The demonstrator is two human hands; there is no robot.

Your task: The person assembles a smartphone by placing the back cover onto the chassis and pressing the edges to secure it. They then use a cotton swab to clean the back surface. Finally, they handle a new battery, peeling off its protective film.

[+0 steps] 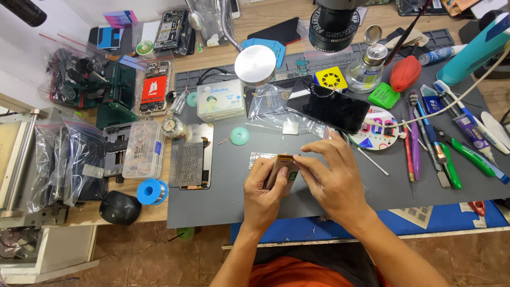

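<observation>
My left hand [264,192] holds a small flat phone part [281,170], brown with a yellow top edge, just above the grey work mat [223,199]. My right hand [332,178] pinches the same part from the right, thumb and fingers on its top edge. A strip of clear film [260,157] lies on the mat under the hands. A black phone [328,109] rests face up behind them, partly on a clear plastic bag [268,101].
A round lamp head [255,65] and a microscope lens [333,24] hang over the mat. Tweezers, brushes and cutters [443,151] lie at the right. A metal stencil plate [188,163], a solder spool [150,191], a clear parts box [142,150] and bagged parts [64,159] sit left.
</observation>
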